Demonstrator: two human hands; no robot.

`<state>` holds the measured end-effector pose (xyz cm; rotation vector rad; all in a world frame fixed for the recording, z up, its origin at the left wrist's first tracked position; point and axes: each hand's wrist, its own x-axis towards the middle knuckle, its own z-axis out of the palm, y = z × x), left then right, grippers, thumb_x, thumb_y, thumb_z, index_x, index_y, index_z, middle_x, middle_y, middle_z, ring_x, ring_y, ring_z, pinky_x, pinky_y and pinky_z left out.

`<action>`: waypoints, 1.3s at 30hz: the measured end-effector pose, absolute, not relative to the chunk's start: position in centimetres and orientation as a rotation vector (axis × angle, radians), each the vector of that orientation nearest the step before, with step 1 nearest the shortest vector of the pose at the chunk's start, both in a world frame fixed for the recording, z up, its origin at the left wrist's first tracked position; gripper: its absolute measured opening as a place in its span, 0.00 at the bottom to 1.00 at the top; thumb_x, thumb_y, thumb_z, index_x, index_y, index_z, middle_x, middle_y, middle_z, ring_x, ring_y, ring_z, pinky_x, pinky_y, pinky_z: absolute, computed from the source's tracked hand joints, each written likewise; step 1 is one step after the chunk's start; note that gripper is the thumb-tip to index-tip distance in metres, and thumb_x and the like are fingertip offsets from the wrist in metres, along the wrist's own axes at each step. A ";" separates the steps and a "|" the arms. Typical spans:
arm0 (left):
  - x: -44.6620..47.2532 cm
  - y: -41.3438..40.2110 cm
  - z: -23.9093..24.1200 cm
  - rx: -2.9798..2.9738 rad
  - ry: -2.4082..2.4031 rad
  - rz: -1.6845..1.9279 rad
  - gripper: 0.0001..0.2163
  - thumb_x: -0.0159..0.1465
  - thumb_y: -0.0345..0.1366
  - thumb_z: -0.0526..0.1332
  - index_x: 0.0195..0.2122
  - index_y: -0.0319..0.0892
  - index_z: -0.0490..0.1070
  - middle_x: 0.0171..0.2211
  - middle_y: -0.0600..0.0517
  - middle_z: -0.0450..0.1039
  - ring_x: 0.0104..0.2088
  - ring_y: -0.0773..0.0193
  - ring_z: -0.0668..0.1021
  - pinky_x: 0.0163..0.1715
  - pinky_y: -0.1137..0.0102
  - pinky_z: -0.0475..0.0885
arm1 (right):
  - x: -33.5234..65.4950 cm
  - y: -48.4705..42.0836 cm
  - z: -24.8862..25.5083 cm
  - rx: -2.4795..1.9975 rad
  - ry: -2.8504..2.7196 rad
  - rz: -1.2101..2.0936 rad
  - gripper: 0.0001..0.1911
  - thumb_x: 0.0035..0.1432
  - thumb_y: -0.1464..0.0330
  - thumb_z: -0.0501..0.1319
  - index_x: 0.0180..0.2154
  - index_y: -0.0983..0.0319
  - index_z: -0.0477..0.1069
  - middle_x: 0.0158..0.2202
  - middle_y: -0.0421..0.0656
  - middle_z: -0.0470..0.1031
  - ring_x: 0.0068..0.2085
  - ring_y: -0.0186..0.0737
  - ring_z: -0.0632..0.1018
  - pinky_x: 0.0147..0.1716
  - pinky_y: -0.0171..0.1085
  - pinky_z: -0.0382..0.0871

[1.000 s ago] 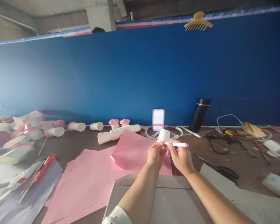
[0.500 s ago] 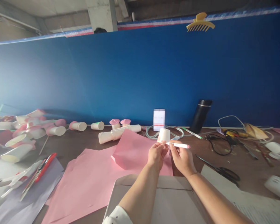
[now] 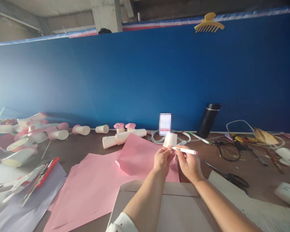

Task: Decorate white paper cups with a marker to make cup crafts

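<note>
My left hand (image 3: 163, 158) pinches a small white paper cup (image 3: 170, 140) by its lower edge, bottom end up and slightly tilted. Between the fingers of my right hand (image 3: 189, 164) is a white marker (image 3: 186, 150) with a pink end pointing right. Its tip meets the cup's lower edge near my left fingertips; the exact contact is hidden. Both hands are above pink paper sheets (image 3: 91, 187) and the far edge of a pale box or board (image 3: 181, 209).
A nested row of paper cups (image 3: 124, 137) lies behind the paper. Two pink-topped cups (image 3: 119, 126) stand beyond it. Cut cups pile up at left near a red utility knife (image 3: 48, 172). Black scissors (image 3: 236, 180), a black bottle (image 3: 209, 120) and cables (image 3: 228, 154) are at right.
The cup tilts very slightly more to the right. Both hands keep their grip in nearly the same place.
</note>
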<state>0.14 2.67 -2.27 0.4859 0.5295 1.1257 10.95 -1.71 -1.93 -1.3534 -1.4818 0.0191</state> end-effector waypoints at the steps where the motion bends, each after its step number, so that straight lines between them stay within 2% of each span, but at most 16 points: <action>1: 0.2 2.7 -2.3 0.486 0.530 1.127 0.07 0.52 0.29 0.69 0.29 0.34 0.72 0.29 0.49 0.72 0.28 0.72 0.75 0.35 0.78 0.73 | 10.9 -1.7 -1.9 -1.354 -1.481 0.012 0.15 0.62 0.60 0.54 0.42 0.62 0.71 0.35 0.48 0.79 0.27 0.39 0.79 0.30 0.36 0.74; 9: 0.2 2.6 -2.3 0.478 0.530 1.127 0.07 0.52 0.29 0.69 0.30 0.34 0.72 0.28 0.50 0.72 0.28 0.73 0.75 0.36 0.78 0.72 | 11.0 -1.9 -1.6 -1.371 -1.507 0.030 0.14 0.62 0.60 0.54 0.41 0.62 0.71 0.31 0.46 0.79 0.26 0.39 0.79 0.29 0.36 0.74; 22: 0.1 2.6 -2.1 0.465 0.561 1.120 0.07 0.52 0.28 0.68 0.30 0.34 0.72 0.30 0.48 0.73 0.28 0.72 0.75 0.35 0.77 0.72 | 11.1 -1.7 -1.9 -1.341 -1.415 -0.010 0.14 0.62 0.60 0.55 0.43 0.63 0.70 0.35 0.49 0.78 0.26 0.38 0.77 0.27 0.35 0.73; 39: 0.0 2.4 -2.0 0.465 0.526 1.122 0.07 0.51 0.28 0.68 0.30 0.34 0.73 0.30 0.49 0.74 0.29 0.71 0.76 0.37 0.76 0.72 | 11.2 -1.6 -2.0 -1.368 -1.433 -0.065 0.15 0.62 0.59 0.54 0.42 0.62 0.71 0.36 0.49 0.78 0.28 0.39 0.78 0.31 0.36 0.74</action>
